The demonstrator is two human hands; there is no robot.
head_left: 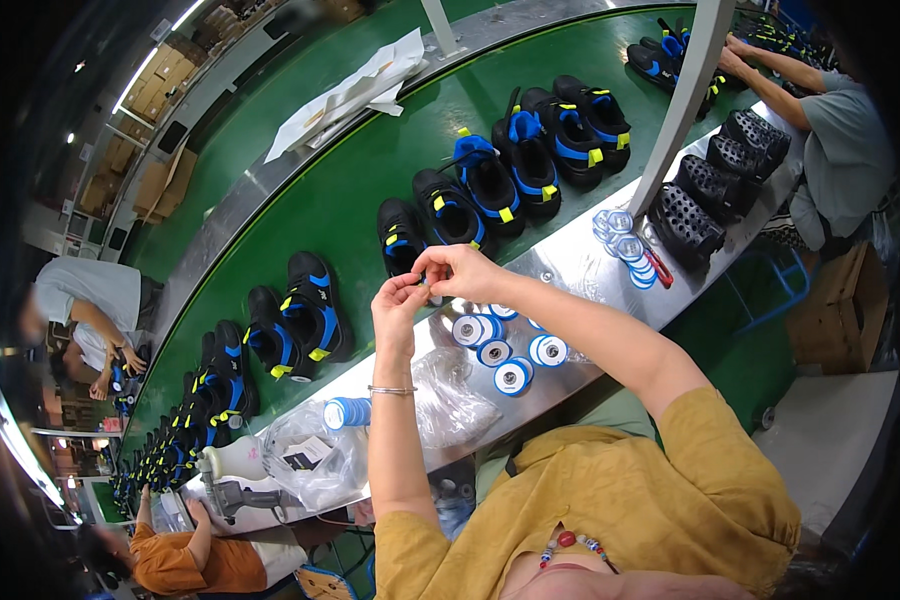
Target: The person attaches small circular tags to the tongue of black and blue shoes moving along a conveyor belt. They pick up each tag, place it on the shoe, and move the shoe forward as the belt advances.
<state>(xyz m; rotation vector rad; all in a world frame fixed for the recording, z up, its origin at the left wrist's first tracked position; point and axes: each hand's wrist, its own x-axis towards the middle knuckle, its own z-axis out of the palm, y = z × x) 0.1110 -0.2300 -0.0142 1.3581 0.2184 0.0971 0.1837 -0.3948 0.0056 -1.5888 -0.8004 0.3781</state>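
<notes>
My left hand (396, 306) and my right hand (462, 272) meet in front of me, fingertips pinched together. Something tiny may be between them, too small to name. Just beyond is a black shoe (400, 232) with blue and yellow-green parts, and another black shoe (449, 212) stands to its right. Below my hands, several round blue-and-white pieces with dark centres (513, 376) lie on the metal ledge (490, 420). A stack of blue-rimmed discs (348, 413) sits left of my left wrist, which wears a bracelet.
A green conveyor (360, 160) carries rows of shoes. Clear plastic bags (450, 395) and a spray-gun-like tool (240, 497) lie on the ledge. Black perforated clogs (685, 222) stand beyond an upright post (685, 110). Other people work at right (850, 140), left (95, 300) and lower left (185, 555).
</notes>
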